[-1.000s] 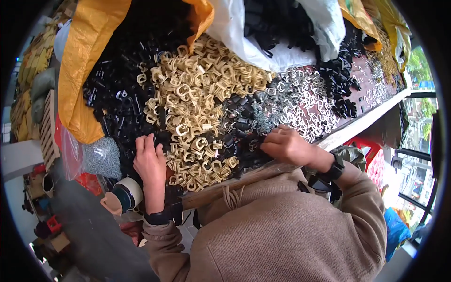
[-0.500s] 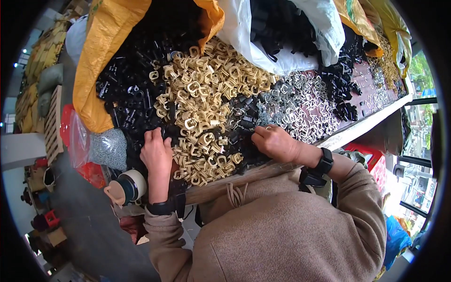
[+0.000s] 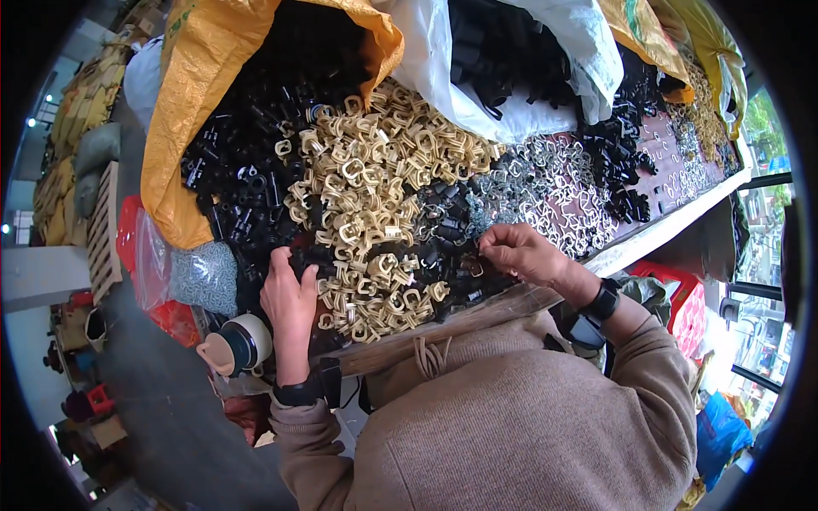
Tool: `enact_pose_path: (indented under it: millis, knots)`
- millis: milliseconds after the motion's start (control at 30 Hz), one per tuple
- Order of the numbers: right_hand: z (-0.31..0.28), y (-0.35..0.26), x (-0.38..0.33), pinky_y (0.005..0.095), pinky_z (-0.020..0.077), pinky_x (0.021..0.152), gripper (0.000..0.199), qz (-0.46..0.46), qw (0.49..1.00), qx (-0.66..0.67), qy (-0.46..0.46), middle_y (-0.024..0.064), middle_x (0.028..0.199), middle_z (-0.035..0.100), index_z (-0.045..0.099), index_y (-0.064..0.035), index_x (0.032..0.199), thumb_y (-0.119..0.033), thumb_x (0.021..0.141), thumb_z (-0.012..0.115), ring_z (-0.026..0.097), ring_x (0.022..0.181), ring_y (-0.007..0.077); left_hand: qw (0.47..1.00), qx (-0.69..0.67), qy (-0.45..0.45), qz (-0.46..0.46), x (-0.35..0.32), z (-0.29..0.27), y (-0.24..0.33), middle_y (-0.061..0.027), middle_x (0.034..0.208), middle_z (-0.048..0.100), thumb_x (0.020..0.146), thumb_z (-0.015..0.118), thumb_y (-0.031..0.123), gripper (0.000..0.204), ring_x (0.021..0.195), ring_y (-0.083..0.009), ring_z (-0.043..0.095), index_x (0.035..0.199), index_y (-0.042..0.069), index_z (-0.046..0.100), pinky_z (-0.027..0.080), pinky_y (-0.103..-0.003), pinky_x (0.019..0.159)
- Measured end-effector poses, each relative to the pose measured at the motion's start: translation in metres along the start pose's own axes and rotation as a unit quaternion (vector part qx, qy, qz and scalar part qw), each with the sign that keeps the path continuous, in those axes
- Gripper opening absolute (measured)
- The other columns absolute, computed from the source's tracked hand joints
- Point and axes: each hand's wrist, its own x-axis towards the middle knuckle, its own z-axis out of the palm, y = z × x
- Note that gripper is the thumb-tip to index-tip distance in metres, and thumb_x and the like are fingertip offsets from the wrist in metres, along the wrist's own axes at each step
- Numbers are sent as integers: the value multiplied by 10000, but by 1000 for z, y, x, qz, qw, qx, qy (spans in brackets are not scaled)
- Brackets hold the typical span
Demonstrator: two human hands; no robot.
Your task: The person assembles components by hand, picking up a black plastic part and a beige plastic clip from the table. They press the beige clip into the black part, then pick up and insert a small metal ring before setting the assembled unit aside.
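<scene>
My left hand is at the edge of the heap of black plastic parts, beside a pile of beige plastic clips. Its thumb and fingers are curled around a dark plastic part, partly hidden by the fingertips. Farther right, my right hand is raised slightly over the table's near edge, thumb and fingers pinched together. Whatever lies in that pinch is too small to make out. Just beyond it are small grey metal pieces and shiny bent metal hooks.
Open sacks, one orange and one white, spill parts onto the table. A clear bag of small metal pieces and a lidded cup stand at the left. The wooden table edge runs close to my body.
My right hand has lifted out of the small dark parts and shifted right, with its fingers now pinched. My left hand has moved slightly nearer me and right. The view has shifted a little.
</scene>
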Motion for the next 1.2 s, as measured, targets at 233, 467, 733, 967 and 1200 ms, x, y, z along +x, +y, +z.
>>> enact_pose_path:
  millis: [233,467,733,967,1200]
  knots:
    - [-1,0,11,149,277,398,150,80,991,107,4,-54,568,434,513,-33,808,-183,818,527,361,451,21,991,-107,66,-36,9,-5,15,-191,840,550,685,627,177,359,742,-371,536,954,26,443,428,-408,634]
    - [8,-12,8,139,277,399,160,14,1000,11,-7,-63,554,427,517,-37,805,-196,822,524,363,455,12,992,-114,50,8,6,-9,7,-156,780,553,726,589,136,269,612,-309,543,927,13,460,431,-338,551]
    - [34,-25,7,210,372,453,97,-244,948,-204,28,1,657,480,503,-17,810,-105,793,540,459,534,77,560,-754,-303,-162,-12,-1,69,-43,795,491,825,402,269,385,523,-84,416,1097,-3,420,302,-181,408]
    - [55,-45,6,317,422,499,121,-389,844,-370,25,89,688,457,501,-30,776,-81,694,575,510,568,248,535,-722,-388,-202,-25,6,101,-48,835,520,861,427,176,363,692,-107,514,1167,-11,375,466,-233,562]
    - [47,-35,22,339,414,472,144,-390,813,-431,34,71,674,448,494,-45,759,-93,659,585,498,533,235,557,-714,-380,-187,-18,23,95,-71,966,529,850,451,129,272,823,-146,546,1079,-18,465,488,-294,720]
